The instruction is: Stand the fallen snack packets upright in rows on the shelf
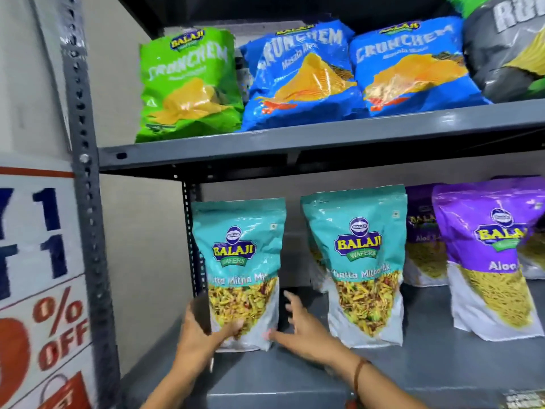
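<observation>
Fingers of the left hand [203, 332] wrap the lower left edge of the teal packet [241, 273], thumb across its front; the right hand [298, 329] is spread open, only its thumb touching the packet's lower right corner. The packet stands upright near the lower shelf [295, 376] front, beside the upright post [191, 237]. A bare gap separates it from the second teal packet [361, 267]; purple packets [486, 255] stand further right.

I see a discount poster [44, 290] on the wall at left, beside a perforated grey upright [85, 202].
</observation>
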A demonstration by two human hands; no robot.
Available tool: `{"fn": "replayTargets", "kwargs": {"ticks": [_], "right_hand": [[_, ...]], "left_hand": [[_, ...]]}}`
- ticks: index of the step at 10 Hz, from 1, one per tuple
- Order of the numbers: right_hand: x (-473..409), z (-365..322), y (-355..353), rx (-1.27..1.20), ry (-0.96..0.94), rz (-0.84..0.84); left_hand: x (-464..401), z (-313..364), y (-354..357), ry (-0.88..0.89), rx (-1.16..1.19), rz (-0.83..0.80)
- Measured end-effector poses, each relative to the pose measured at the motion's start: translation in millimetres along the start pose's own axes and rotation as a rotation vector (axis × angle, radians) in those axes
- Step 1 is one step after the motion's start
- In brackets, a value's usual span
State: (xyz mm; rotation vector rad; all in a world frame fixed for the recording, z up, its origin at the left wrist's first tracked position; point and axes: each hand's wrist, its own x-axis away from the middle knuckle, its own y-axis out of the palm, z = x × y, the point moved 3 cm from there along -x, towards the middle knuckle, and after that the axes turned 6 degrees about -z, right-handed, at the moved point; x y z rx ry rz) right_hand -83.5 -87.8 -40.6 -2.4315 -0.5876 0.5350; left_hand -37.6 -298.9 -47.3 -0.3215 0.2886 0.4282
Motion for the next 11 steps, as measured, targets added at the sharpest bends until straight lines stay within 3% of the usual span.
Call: {"fn": "replayTargets", "kwargs": {"ticks": [1, 2, 5, 9, 10, 11], "right_hand": [[-14, 7, 21, -0.036, 0.053, 0.022], [-23, 13, 26, -0.027, 0.065, 0.049], [-25, 16, 29, -0.246, 0.054, -0.032], [-30, 20, 30, -0.288, 0.089, -0.12], [-22, 10, 24, -0.238, 0.138, -0.07], [1, 5, 12, -0.094, 0.108, 0.095]], "left_hand": [[-13, -16, -11, -0.006, 0.004, -0.262], [-19, -19, -14, -0.01, -0.034, -0.359], [-17, -26, -19, 0.044, -0.249, -0.169], [-12, -25, -22, 0.091, -0.376, -0.116], [2, -15, -23, 0.119, -0.355, -0.08], [32, -2, -22, 0.235, -0.38, 0.031]]}}
